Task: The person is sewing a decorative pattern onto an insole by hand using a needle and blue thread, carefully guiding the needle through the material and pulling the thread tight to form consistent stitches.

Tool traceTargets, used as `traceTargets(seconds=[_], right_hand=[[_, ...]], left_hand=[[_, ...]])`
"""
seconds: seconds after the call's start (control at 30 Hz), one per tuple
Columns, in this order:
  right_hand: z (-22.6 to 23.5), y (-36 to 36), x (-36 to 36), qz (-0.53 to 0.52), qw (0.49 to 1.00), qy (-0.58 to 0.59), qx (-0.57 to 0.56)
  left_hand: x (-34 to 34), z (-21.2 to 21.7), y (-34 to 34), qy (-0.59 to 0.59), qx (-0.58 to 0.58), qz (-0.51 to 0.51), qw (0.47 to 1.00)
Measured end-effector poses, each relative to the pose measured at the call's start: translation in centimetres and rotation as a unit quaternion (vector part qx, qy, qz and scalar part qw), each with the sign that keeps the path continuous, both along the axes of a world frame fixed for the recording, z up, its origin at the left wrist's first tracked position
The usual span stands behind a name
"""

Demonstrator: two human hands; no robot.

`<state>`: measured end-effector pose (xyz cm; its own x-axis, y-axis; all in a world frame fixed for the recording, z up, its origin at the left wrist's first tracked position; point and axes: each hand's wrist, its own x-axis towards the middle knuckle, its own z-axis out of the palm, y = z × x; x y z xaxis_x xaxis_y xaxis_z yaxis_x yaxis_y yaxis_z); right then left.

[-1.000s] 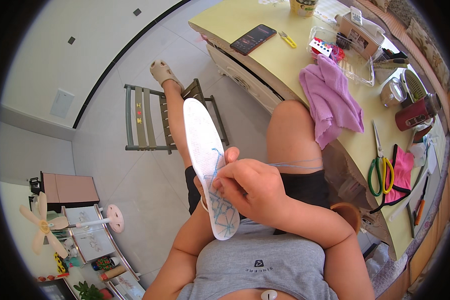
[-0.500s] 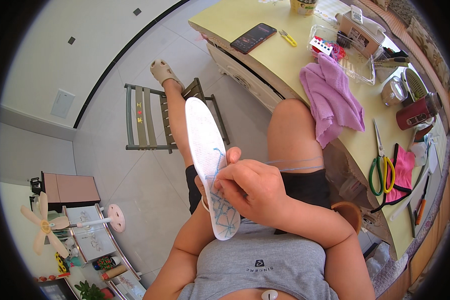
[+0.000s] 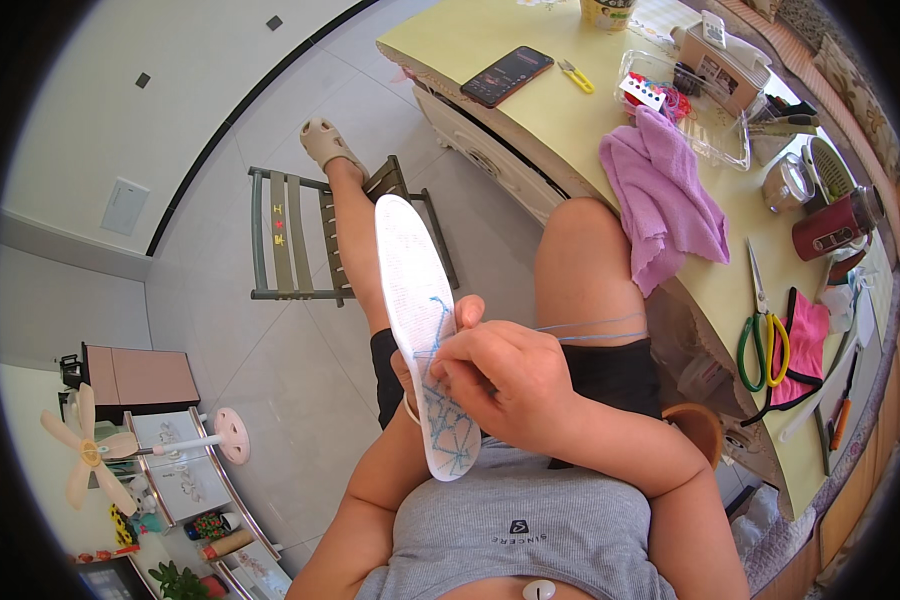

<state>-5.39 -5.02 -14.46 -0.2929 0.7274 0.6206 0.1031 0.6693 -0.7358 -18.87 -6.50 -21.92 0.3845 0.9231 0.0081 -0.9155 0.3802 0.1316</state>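
A white shoe insole [image 3: 410, 260] stands upright, toe end away from me, with blue stitched lines over its middle and heel. My left hand [image 3: 402, 372] is closed on it from behind and is mostly hidden by it. My right hand [image 3: 505, 375] is over the stitched face with thumb and fingertips pinched together. Whatever lies in that pinch is too small to make out. Blue thread [image 3: 600, 332] stretches from behind my right hand across to my right thigh.
To the right, a yellow-topped table [image 3: 590, 140] holds a phone [image 3: 507, 76], yellow thread snips [image 3: 576, 77], a purple cloth [image 3: 662, 195], a clear plastic tray [image 3: 715, 150], scissors [image 3: 762, 330] and a dark red flask [image 3: 838, 222]. A folding stool [image 3: 295, 235] supports my outstretched leg.
The insole has shifted very slightly to the right. My right hand keeps its pinch in nearly the same place, and the thread has barely moved.
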Motion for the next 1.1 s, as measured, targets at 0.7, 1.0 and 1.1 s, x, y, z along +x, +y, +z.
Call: traceTargets(seconds=[0.7, 1.0, 1.1], right_hand=[[-4.1, -1.5, 4.0, 0.163, 0.810, 0.295, -0.480], [-1.3, -2.1, 4.2, 0.033, 0.953, 0.070, -0.292], [0.1, -1.3, 2.8, -0.018, 0.993, -0.005, -0.115]], left_hand=[[0.6, 6.7, -1.4, 0.487, 0.074, 0.139, 0.859], [-0.3, 5.1, -0.2, 0.275, 0.017, -0.010, 0.961], [0.1, 2.8, 0.3, -0.050, 0.004, -0.114, 0.992]])
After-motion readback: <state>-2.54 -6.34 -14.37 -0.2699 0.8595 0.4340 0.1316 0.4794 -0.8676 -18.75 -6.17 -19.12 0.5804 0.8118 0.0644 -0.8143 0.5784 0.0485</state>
